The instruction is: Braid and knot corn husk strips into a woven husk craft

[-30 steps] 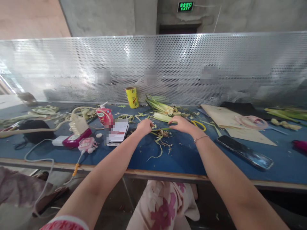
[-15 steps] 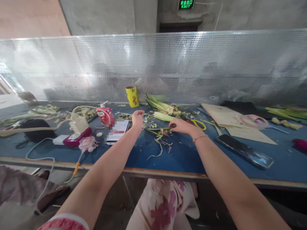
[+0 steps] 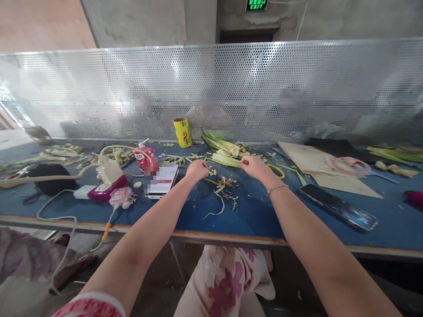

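Observation:
Both my arms reach out over a blue table [image 3: 264, 220]. My left hand [image 3: 197, 169] is curled into a fist just right of a white phone [image 3: 162, 180]; what its fingers hold, if anything, is hidden. My right hand [image 3: 253, 166] is closed too, its fingertips pinching the end of a pale green leaf stalk [image 3: 225, 159] that lies between the hands. Below them sits a small heap of husk strips and fibres [image 3: 224, 190]. A bundle of green leaves [image 3: 220, 144] lies behind.
A yellow roll [image 3: 183, 132] stands by the perforated metal screen [image 3: 297, 88]. To the left lie a red drink carton [image 3: 146, 159], pink gadgets [image 3: 105, 188] with cables. On the right are yellow-handled scissors [image 3: 276, 171], a dark phone [image 3: 337, 207], beige boards [image 3: 317, 169].
My left hand swung out to the left and came back to centre in a fist. My right hand rose from the scrap heap to the pale stalk and closed on it.

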Demonstrator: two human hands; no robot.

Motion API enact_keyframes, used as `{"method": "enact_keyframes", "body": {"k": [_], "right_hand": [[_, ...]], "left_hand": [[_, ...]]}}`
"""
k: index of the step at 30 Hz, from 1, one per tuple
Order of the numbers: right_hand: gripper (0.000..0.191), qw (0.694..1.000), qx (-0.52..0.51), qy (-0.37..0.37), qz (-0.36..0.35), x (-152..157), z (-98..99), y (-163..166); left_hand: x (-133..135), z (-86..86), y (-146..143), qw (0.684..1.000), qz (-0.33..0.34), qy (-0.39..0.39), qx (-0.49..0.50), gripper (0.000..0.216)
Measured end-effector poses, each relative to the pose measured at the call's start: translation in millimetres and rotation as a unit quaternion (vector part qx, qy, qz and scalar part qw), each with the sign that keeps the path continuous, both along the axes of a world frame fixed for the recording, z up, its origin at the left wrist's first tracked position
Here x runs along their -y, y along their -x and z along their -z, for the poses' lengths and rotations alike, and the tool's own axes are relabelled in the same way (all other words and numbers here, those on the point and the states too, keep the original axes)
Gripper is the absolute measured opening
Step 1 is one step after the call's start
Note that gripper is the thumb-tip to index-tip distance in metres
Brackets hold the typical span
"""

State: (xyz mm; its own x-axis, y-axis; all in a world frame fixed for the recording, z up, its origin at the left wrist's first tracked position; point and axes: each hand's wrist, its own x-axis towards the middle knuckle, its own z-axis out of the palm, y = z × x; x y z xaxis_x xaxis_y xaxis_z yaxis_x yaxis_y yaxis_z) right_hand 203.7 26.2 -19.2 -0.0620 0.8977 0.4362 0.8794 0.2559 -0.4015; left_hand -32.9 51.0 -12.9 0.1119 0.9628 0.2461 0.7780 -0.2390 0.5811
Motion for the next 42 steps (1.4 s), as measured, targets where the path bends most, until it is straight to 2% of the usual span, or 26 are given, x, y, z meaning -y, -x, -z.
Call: {"method": "enact_keyframes", "body": {"k": [2,5,8,11,14,20,23,27,30,32,33,34,37,39,42], "right_hand": [[0.014,1.0,0.0,-0.011,0.01,-0.4,-0.4,-0.1],[0.015,1.0,-0.01,-0.025,0.004,-0.3,-1.1,0.1],[0.015,0.999,-0.023,-0.032,0.001,0.5,-1.8,0.7],[0.015,0.999,-0.037,-0.04,0.008,1.4,-2.6,0.9],[0.014,0.998,-0.057,-0.038,0.003,1.9,-3.6,1.3],[0.012,0.995,-0.086,-0.047,-0.033,-1.1,-1.2,2.1],[0.012,0.994,-0.089,-0.048,-0.044,-3.4,0.7,1.9],[0.011,0.987,-0.143,-0.047,-0.052,-5.4,0.5,2.4],[0.012,0.974,-0.204,-0.033,-0.093,-5.6,0.3,3.8],[0.014,0.964,-0.231,-0.022,-0.132,-4.8,0.8,6.0],[0.015,0.96,-0.236,-0.018,-0.148,-4.1,1.1,7.6],[0.015,0.959,-0.234,-0.017,-0.158,-3.2,1.5,9.5],[0.015,0.964,-0.202,-0.029,-0.171,0.7,2.7,16.7],[0.014,0.965,-0.187,-0.033,-0.183,3.6,3.2,21.6],[0.014,0.966,-0.173,-0.006,-0.193,8.0,2.9,27.0]], "left_hand": [[2.8,-0.8,-0.5,0.998,0.02,-0.017,-0.06,0.02],[4.8,-2.0,-2.2,0.996,0.052,-0.022,-0.076,0.027],[7.6,-2.9,-5.3,0.984,0.146,-0.02,-0.098,0.034],[14.7,-3.6,-10.1,0.954,0.263,-0.013,-0.141,0.038],[22.0,-3.6,-14.6,0.932,0.312,-0.011,-0.185,0.036],[23.2,-5.3,-13.7,0.926,0.27,0.004,-0.263,0.024],[23.4,-9.8,-9.4,0.938,0.213,-0.041,-0.27,0.017],[22.9,-13.1,-3.4,0.954,0.12,-0.086,-0.262,0.022],[15.0,-9.1,-3.0,0.981,0.083,-0.059,-0.163,0.026],[7.7,-5.3,-5.8,0.997,0.062,-0.048,-0.009,0.023],[4.6,-3.8,-7.9,0.995,0.051,-0.036,0.077,0.018],[2.3,-2.8,-10.2,0.986,0.052,-0.017,0.159,0.015],[1.2,-3.0,-16.6,0.932,0.067,0.016,0.357,0.02],[3.4,-4.6,-18.7,0.905,0.056,0.022,0.421,0.016],[5.8,-6.1,-18.4,0.898,0.03,0.023,0.439,0.006]]}}
